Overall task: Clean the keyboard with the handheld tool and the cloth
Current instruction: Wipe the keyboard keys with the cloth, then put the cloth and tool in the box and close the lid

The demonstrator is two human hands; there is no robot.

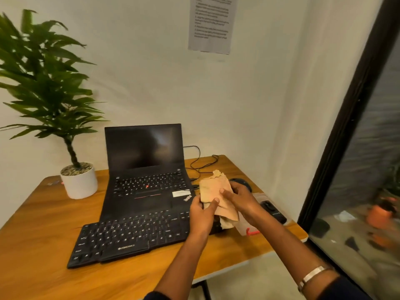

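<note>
Both forearms reaching in from the lower edge, a metal bangle (311, 276) on the right wrist. Left hand (202, 215) and right hand (239, 200) both pinching a folded tan cloth (213, 192), held up above the right end of the black keyboard (129, 237). Keyboard lying askew on the wooden table (39, 245), its far edge touching the open laptop (147, 169). Bare tabletop left of the keyboard and along the near edge. Potted plant (79, 180) near the far left corner. Black handheld tool (273, 211) beside the table's right edge, a dark mouse (241, 182) behind the hands, cables near the far edge.
</note>
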